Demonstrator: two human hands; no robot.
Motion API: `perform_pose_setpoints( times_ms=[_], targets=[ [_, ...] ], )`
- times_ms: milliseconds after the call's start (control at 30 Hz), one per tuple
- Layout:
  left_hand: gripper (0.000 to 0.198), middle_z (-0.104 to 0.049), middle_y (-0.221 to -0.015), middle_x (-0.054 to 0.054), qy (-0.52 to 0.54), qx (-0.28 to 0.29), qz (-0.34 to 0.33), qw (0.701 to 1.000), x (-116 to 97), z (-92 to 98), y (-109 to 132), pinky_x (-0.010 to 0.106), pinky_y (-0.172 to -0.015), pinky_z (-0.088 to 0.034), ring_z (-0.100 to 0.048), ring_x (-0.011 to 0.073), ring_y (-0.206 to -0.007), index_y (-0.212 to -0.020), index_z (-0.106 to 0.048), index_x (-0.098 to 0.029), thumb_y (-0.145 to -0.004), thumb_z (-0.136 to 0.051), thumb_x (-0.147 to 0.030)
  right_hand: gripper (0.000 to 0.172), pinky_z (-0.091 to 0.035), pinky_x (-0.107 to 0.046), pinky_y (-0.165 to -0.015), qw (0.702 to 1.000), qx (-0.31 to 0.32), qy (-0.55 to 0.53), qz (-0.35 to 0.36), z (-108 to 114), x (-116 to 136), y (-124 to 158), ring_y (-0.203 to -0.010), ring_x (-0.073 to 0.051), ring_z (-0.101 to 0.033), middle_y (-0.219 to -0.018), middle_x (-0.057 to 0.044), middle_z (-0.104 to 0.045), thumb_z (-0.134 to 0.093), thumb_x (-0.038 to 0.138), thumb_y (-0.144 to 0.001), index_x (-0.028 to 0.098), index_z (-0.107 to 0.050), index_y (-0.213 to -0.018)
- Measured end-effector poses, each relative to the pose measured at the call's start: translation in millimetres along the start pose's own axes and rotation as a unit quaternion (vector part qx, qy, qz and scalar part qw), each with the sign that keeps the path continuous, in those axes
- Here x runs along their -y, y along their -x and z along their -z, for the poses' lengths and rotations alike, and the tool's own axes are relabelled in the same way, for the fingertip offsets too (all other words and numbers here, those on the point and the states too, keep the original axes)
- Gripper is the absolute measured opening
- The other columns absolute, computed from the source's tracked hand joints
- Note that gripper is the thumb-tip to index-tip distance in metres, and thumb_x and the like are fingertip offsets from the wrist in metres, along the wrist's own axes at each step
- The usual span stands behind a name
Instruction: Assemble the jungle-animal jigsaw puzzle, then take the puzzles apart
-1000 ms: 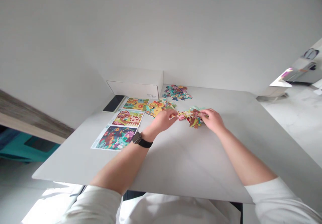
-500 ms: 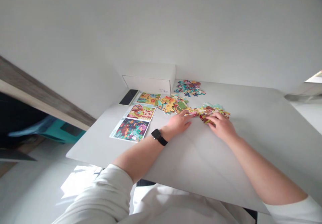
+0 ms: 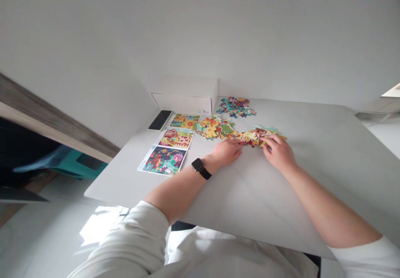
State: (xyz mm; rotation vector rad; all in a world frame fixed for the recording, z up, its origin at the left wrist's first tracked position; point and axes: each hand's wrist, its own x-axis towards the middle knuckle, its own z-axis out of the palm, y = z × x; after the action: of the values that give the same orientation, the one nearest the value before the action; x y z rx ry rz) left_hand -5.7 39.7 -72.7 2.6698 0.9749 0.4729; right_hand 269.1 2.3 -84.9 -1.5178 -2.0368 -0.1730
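Note:
A heap of red, yellow and pale green jigsaw pieces [image 3: 251, 137] lies in front of both hands. My left hand [image 3: 228, 151], with a black watch [image 3: 198, 165] on its wrist, rests at the heap's left edge, its fingers stretched over a few pieces. From the right, my right hand [image 3: 280, 152] reaches into the same heap, thumb and fingertips drawn together on a brownish puzzle piece [image 3: 260, 140]. Just beyond my left hand is a yellow and green pile of pieces [image 3: 214, 128]; its lower edge nearly meets the heap.
Three picture sheets [image 3: 163, 160] lie in a column on the left of the white table [image 3: 250, 199]. Behind them are a phone [image 3: 160, 120] and a white box [image 3: 184, 102]. A teal pile of pieces [image 3: 236, 107] sits by the wall.
Both hands have shifted slightly to the right along the heap. My right fingertips now hold a brownish piece, and some pieces under them have moved.

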Motion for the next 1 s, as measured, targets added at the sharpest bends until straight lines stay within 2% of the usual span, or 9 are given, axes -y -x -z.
perform_pose_setpoints(
  times_ms=[133,200,333,467,533,667,800,900,1000],
  targets=[
    [0.028,-0.078,-0.121,0.008,0.039,-0.025,0.018,0.999,3,0.4,-1,0.039,-0.105,-0.058,-0.073,0.0255,-0.115,-0.124,-0.076,-0.025,-0.106,-0.055,-0.030,0.036,-0.055,-0.049,-0.112,1.000,0.015,-0.011,-0.006,4,2,-2,-0.121,-0.033,-0.069,-0.127,-0.013,-0.075,-0.057,0.022,-0.099,0.024,-0.077,-0.129],
    [0.028,-0.076,-0.124,0.009,0.038,-0.055,0.042,0.997,4,-0.3,0,0.039,-0.104,-0.058,-0.072,0.0272,-0.117,-0.127,-0.072,-0.024,-0.104,-0.062,-0.036,0.036,-0.053,-0.049,-0.114,1.000,0.020,-0.014,-0.010,6,4,-3,-0.124,-0.033,-0.069,-0.129,-0.013,-0.075,-0.057,0.022,-0.099,0.024,-0.077,-0.129],
    [0.056,-0.072,-0.131,0.013,0.023,-0.070,0.071,0.995,4,-3.0,2,0.046,-0.108,-0.056,-0.068,0.0329,-0.124,-0.141,-0.060,-0.022,-0.092,-0.079,-0.042,0.035,-0.053,-0.047,-0.114,0.999,0.026,-0.021,-0.006,8,7,-5,-0.123,-0.032,-0.069,-0.127,-0.012,-0.077,-0.055,0.022,-0.100,0.023,-0.077,-0.127],
    [0.036,-0.074,-0.118,0.011,0.045,-0.070,0.059,0.995,6,-3.1,0,0.044,-0.104,-0.056,-0.070,0.0300,-0.115,-0.126,-0.063,-0.021,-0.095,-0.074,-0.037,0.033,-0.054,-0.047,-0.112,0.998,0.027,-0.051,-0.003,10,10,-4,-0.121,-0.031,-0.070,-0.125,-0.012,-0.078,-0.055,0.025,-0.102,0.025,-0.079,-0.124],
    [0.028,-0.072,-0.119,0.011,0.066,-0.080,0.042,0.994,5,-2.0,-1,0.042,-0.103,-0.056,-0.070,0.0282,-0.114,-0.119,-0.063,-0.021,-0.095,-0.073,-0.032,0.032,-0.057,-0.046,-0.107,0.994,0.032,-0.103,-0.016,10,14,-3,-0.113,-0.030,-0.073,-0.121,-0.011,-0.079,-0.055,0.027,-0.101,0.025,-0.079,-0.122],
    [0.024,-0.070,-0.117,0.008,0.189,-0.081,0.039,0.978,-2,-1.0,0,0.035,-0.091,-0.060,-0.072,0.0212,-0.103,-0.118,-0.063,-0.022,-0.096,-0.071,-0.030,0.033,-0.062,-0.040,-0.080,0.960,0.095,-0.234,-0.118,7,25,-3,-0.080,-0.024,-0.074,-0.104,-0.007,-0.082,-0.063,0.037,-0.096,0.025,-0.077,-0.123],
    [0.042,-0.069,-0.114,0.005,0.380,-0.041,0.092,0.919,-11,-4.3,1,0.025,-0.069,-0.057,-0.074,0.0139,-0.080,-0.118,-0.058,-0.022,-0.090,-0.081,-0.043,0.032,-0.051,-0.030,-0.054,0.899,0.195,-0.332,-0.207,3,37,-5,-0.058,-0.019,-0.064,-0.071,0.000,-0.072,-0.066,0.053,-0.092,0.024,-0.076,-0.104],
    [0.046,-0.069,-0.115,0.005,0.455,-0.030,0.109,0.883,-12,-6.9,0,0.022,-0.064,-0.055,-0.075,0.0124,-0.077,-0.115,-0.056,-0.022,-0.086,-0.084,-0.044,0.037,-0.041,-0.026,-0.047,0.868,0.218,-0.381,-0.234,5,40,-7,-0.051,-0.015,-0.056,-0.059,0.004,-0.062,-0.070,0.060,-0.088,0.023,-0.072,-0.092],
    [0.044,-0.070,-0.115,0.005,0.462,-0.061,0.127,0.876,-8,-5.5,-3,0.022,-0.064,-0.055,-0.072,0.0103,-0.074,-0.113,-0.058,-0.021,-0.087,-0.083,-0.046,0.041,-0.037,-0.025,-0.047,0.858,0.205,-0.397,-0.253,6,39,-7,-0.049,-0.014,-0.052,-0.057,0.005,-0.059,-0.072,0.063,-0.085,0.023,-0.071,-0.090]
  ],
)
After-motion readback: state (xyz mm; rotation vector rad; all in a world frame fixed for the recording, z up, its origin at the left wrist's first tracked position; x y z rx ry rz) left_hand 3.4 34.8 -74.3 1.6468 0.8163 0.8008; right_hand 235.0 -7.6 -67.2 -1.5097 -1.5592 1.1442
